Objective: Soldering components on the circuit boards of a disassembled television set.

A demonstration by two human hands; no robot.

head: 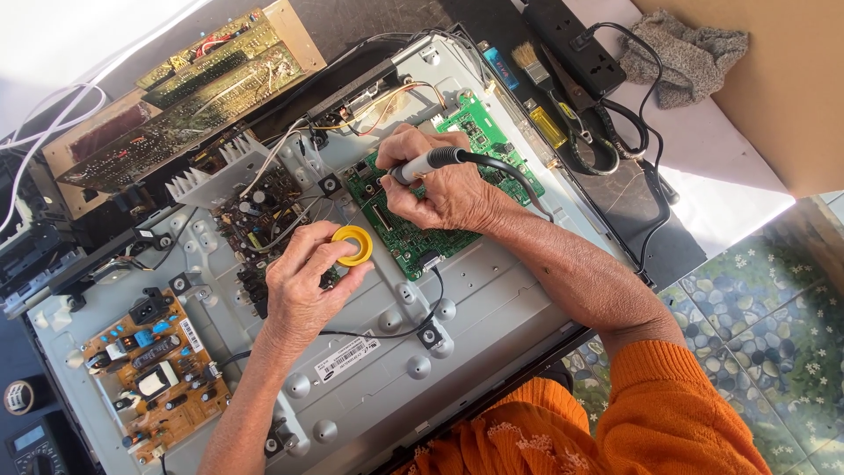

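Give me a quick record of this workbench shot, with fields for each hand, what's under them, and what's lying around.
left hand: holds a small yellow round tin
right hand: grips a soldering iron, tip down at the green circuit board
work surface: grey metal back panel
left of panel: brown power board
top right: brush, black power strip, grey cloth

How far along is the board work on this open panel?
Done: the metal back panel lies open, boards exposed. In hand: right hand holds a soldering iron to the green board; left hand holds a yellow reel. Left: the panel is uncovered.
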